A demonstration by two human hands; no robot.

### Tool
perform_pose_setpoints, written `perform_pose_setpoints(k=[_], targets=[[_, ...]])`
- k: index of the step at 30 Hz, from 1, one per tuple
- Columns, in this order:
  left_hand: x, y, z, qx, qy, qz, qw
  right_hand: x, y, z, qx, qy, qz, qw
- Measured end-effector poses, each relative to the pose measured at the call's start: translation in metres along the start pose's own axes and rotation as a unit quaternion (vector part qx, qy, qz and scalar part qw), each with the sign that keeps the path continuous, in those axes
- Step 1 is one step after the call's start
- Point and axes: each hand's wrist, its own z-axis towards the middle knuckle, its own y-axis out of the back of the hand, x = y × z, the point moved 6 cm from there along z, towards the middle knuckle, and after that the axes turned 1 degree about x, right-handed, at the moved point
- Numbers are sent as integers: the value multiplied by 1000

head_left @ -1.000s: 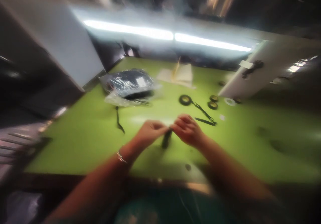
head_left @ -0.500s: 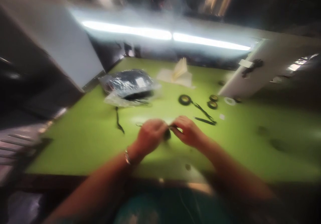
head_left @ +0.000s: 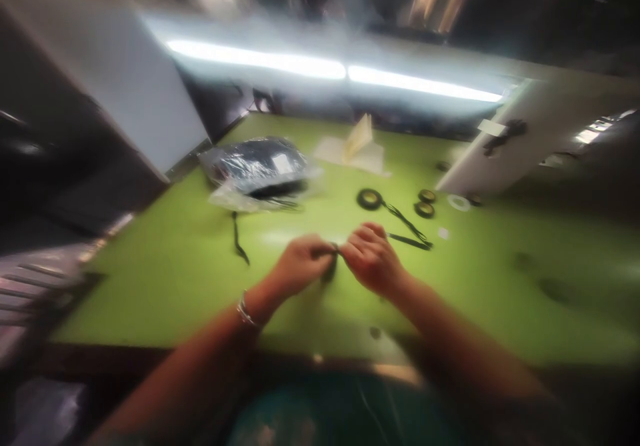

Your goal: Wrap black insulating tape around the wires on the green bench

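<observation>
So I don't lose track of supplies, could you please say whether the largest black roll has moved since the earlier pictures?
No; the largest black roll lies in the same spot, left of the upright white panel.

A silvery bracelet (head_left: 245, 309) circles the wrist just behind the left hand (head_left: 304, 264); dark teal clothing (head_left: 320, 409) covers the torso.

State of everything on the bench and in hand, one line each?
Left hand: closed, pinching dark item
Right hand: curled, fingertips at dark item
Dark item: held, hanging below fingertips; details blurred
Plastic bag: filled, lying down; sealed or not, unclear
Pale paper: part standing up
Large black roll: flat
Black strip: lying bent
Light tubes: lit
</observation>
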Motion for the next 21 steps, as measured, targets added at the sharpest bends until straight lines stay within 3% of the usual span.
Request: perform_pose_setpoints(k=[6, 10, 14, 21], targets=[[14, -3, 0, 75, 85, -115, 987, 2, 0, -2, -28, -4, -31, 999], [19, -3, 0, 83, 118, -142, 979, 3, -1, -3, -37, -13, -33, 999], [14, 0, -1, 36, 109, -89, 989, 5, -2, -5, -45, -23, -36, 998], [-5, 5, -5, -79, -25, 47, 995, 2, -2, -6, -58, -43, -7, 997]])
